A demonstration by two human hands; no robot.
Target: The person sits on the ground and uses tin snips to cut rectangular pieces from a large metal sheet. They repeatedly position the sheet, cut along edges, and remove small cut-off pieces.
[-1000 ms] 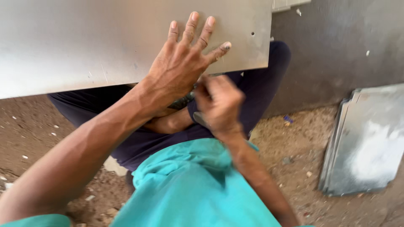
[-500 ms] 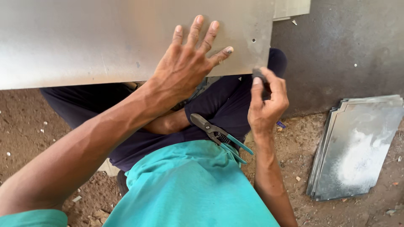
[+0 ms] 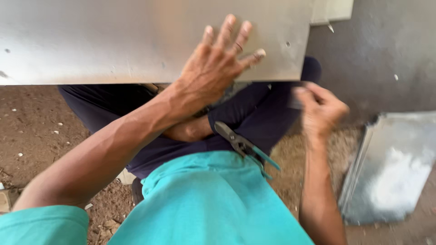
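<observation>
While left hand (image 3: 213, 72) lies flat, fingers spread, pinning metal sheet (image 3: 136, 41) over lap, snips (image 3: 245, 146) rest unused on thigh; right hand (image 3: 320, 109) blurred, grip unclear. Cutting apparently paused.

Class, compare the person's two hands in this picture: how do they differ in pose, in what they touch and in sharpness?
The left hand lies flat with spread fingers on the metal sheet; the right hand is curled, off the sheet beside its right edge. The left hand looks sharp; the right hand is blurred, so any small item in it is unclear. Both are bare.
</observation>
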